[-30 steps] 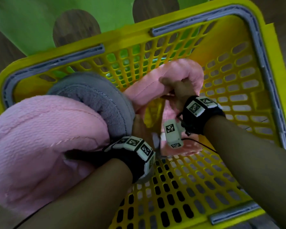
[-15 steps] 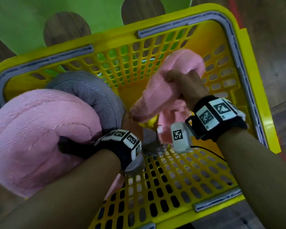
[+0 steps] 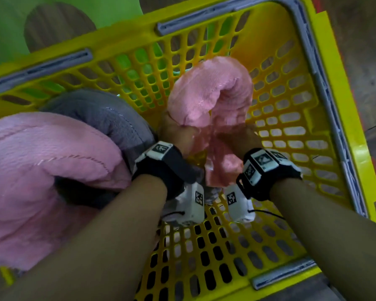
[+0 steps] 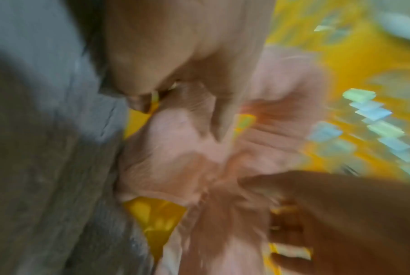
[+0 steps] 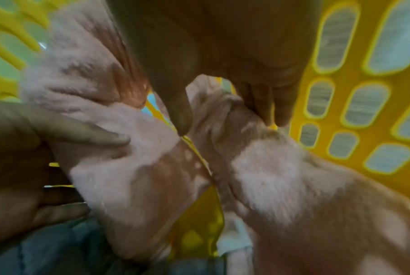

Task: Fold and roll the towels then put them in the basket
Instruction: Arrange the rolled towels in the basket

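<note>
Pink towel bent double, L hand & R hand fingers clamped round it inside basket.

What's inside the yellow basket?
Inside the yellow basket: a big rolled pink towel, a grey towel, and a smaller pink towel held by both hands. Whatever lies under them is hidden.

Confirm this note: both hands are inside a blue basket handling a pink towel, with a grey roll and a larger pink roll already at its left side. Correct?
One error: the basket is yellow, as the head view shows. The rest stands: left hand and right hand hold the pink towel, with the grey roll and larger pink roll at its left.
</note>
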Demonstrator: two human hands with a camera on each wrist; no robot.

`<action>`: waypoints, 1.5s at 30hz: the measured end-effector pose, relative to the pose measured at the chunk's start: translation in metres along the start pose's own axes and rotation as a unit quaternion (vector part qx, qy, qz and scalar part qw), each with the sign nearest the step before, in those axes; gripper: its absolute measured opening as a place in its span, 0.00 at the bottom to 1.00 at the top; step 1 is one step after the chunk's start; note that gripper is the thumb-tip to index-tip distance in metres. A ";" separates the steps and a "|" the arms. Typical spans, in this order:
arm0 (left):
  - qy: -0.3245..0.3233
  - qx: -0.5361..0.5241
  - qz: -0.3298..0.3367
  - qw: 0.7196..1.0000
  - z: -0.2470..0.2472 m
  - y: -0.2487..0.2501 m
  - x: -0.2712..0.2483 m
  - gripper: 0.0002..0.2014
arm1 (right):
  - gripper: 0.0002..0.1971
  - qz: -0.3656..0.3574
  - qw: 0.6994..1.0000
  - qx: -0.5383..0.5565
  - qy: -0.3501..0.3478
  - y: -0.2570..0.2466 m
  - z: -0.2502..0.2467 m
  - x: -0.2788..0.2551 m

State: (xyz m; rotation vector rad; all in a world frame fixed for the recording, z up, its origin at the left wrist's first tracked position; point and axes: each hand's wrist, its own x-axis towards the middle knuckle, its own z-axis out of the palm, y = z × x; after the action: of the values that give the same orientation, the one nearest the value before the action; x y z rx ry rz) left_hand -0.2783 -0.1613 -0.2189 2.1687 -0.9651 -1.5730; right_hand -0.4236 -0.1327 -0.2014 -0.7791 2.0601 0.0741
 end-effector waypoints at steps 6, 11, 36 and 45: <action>-0.008 0.009 -0.004 1.000 -0.004 0.003 -0.011 0.39 | 0.48 0.071 0.986 0.114 0.101 0.009 0.020 -0.006; -0.036 -0.001 0.016 0.999 -0.026 0.021 -0.072 0.33 | 0.42 0.036 0.998 0.048 0.026 0.004 -0.031 -0.038; -0.058 -0.138 0.228 0.962 -0.169 0.114 -0.339 0.33 | 0.26 -0.281 0.905 0.239 0.213 -0.040 -0.141 -0.345; -0.146 -0.087 0.270 0.948 -0.130 0.107 -0.344 0.34 | 0.64 -0.280 0.899 0.333 0.059 -0.047 -0.136 -0.335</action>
State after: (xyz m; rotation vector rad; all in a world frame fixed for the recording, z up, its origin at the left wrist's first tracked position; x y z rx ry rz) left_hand -0.2564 -0.0297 0.1406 1.4068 -1.3117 -1.6380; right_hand -0.3659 -0.0486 0.1486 -0.9022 1.7096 -0.9699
